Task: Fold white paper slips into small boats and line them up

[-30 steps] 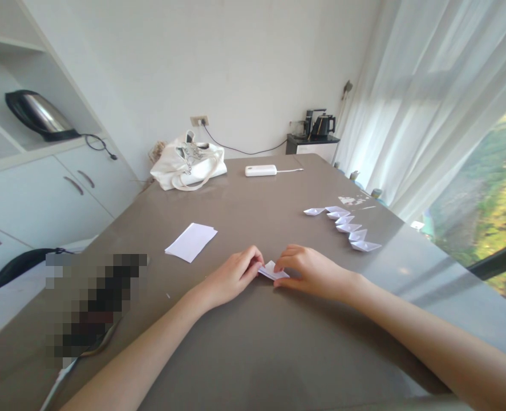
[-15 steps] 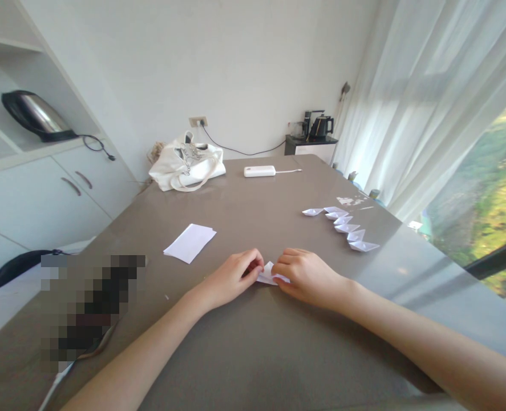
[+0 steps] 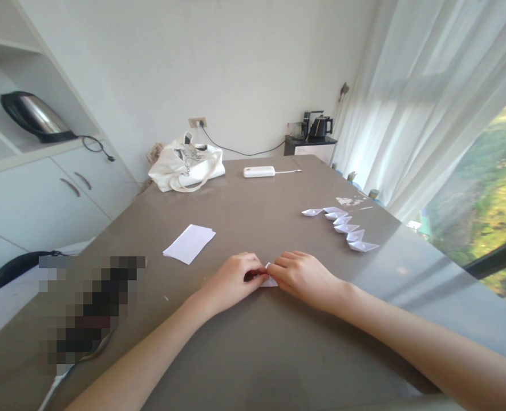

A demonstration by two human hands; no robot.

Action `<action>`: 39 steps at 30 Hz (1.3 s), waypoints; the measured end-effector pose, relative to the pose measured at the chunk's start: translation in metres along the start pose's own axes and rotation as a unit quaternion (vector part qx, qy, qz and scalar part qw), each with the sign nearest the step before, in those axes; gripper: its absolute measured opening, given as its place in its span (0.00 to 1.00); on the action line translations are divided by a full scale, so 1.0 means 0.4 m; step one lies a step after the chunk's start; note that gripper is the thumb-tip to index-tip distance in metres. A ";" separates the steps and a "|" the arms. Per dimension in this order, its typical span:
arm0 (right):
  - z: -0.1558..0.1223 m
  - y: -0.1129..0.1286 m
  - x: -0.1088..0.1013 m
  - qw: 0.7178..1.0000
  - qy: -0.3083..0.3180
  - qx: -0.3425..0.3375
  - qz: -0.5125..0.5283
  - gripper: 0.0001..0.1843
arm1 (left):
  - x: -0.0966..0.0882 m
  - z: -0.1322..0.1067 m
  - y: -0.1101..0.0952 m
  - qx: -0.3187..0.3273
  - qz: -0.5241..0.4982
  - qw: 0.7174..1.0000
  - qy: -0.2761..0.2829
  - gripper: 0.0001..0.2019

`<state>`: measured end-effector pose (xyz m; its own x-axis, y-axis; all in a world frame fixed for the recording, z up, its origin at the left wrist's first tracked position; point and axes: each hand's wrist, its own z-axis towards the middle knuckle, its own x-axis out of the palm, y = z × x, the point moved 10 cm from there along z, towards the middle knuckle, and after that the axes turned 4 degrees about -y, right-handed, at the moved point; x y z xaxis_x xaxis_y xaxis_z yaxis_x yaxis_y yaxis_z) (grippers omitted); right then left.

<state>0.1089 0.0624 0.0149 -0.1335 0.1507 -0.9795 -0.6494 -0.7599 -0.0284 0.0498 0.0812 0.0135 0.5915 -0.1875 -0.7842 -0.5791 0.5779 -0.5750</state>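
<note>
We see white folded paper boats (image 3: pixel 345 228) looking finished at right on the grey-brown tabletop (image 3: pixel 244 217), while flat white paper sheets (image 3: pixel 189 244) at left seem left to fold. Near centre, our small white folded paper (image 3: pixel 271 282) looks unfinished, mostly covered, its near edge straight. Our left hand (image 3: pixel 238 279) pinches it narrowly; our right hand (image 3: pixel 306 275) holds its right side, fingers bunched

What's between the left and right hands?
Head view: a small piece of white paper, partly covered, lies between the left hand and the right hand.
</note>
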 end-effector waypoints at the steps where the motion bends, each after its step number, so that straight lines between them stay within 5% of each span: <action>1: 0.001 0.000 0.001 1.000 -0.002 -0.002 -0.002 0.06 | 0.001 0.001 0.001 -0.001 0.004 1.000 -0.001 0.07; 11: 0.001 -0.035 -0.001 0.995 -0.009 0.036 0.097 0.10 | 0.006 0.005 0.027 -0.048 -0.005 0.998 -0.031 0.06; 19: 0.002 -0.092 0.023 0.958 -0.032 0.123 0.257 0.07 | 0.003 0.005 0.040 -0.074 0.004 0.997 -0.038 0.06; 39: -0.003 -0.126 0.022 0.950 -0.035 0.157 0.268 0.06 | -0.013 0.002 0.076 -0.144 0.021 0.988 -0.059 0.03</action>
<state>0.1415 0.1013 0.0075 -0.5502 -0.1545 -0.8206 -0.6638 -0.5154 0.5420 0.0297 0.1005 0.0002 0.6143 -0.0645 -0.7864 -0.7306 0.3298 -0.5978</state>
